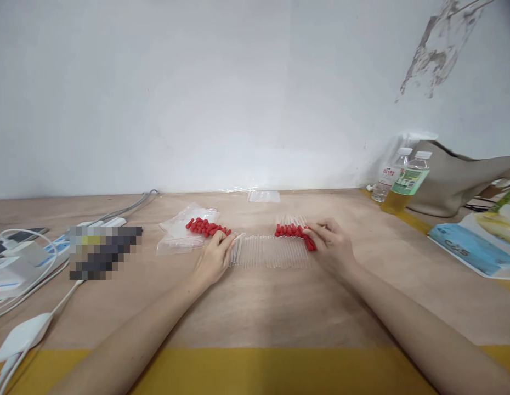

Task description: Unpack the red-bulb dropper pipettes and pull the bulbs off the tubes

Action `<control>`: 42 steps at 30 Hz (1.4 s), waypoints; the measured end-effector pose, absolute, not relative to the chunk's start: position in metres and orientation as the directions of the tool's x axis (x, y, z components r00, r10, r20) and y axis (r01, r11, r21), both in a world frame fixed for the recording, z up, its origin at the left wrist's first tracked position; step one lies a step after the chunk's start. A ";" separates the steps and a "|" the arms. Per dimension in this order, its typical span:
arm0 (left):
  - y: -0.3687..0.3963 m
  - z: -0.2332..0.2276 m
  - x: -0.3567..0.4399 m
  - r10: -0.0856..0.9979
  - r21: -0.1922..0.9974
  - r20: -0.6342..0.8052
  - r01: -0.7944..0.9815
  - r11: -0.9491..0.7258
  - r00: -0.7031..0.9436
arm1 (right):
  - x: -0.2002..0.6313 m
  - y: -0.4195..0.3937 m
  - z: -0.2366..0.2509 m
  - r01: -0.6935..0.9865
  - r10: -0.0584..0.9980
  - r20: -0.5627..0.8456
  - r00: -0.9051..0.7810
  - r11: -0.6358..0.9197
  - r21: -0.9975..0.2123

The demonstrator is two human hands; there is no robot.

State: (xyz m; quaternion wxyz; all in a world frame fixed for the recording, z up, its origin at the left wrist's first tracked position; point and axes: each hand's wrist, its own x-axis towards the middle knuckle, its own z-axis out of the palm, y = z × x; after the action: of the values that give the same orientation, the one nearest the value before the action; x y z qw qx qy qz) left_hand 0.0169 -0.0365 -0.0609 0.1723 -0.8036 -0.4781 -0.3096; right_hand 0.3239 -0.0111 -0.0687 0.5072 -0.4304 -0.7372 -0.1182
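1. Two white plugs and some cables [28,329] far on the left of the brown table [255,312], next to a blurred patch.
2. Clear plastic bag [179,233] lying flat, left of the middle, with a pile of little red caps [206,226] on its right end.
3. Left hand [214,258] just right of the bag, resting on the table, fingers bent, thumb and first finger pinched on one thin clear tube [239,237] at the left end of the row.
4. Row of clear tubes [271,251] between both hands, lying flat and side by side, thin like straws, see-through. No caps on the left ones. Red caps on the far ends of the right ones [292,230].
5. Right hand [331,244] on the right end of the row, fingers curled down over the red-capped tubes, touching them. Cannot tell how tight.
6. Small clear packet [263,196] farther back, by the white wall.
7. Two drink bottles [401,181] far right near the wall, one with yellow drink and a green label.
8. Blue packet [464,249] at the right edge.
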 end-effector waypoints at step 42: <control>-0.042 -0.059 0.022 0.601 0.006 0.514 0.699 -0.715 0.611 | 0.398 0.051 -0.095 0.554 0.948 0.240 0.208 0.088 -0.828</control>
State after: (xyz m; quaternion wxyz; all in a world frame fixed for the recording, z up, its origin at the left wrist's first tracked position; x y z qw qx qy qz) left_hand 0.0219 -0.0420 -0.0592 0.0980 -0.8923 -0.3643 -0.2481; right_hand 0.3976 0.0514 -0.0948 0.4444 -0.6378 -0.5887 0.2218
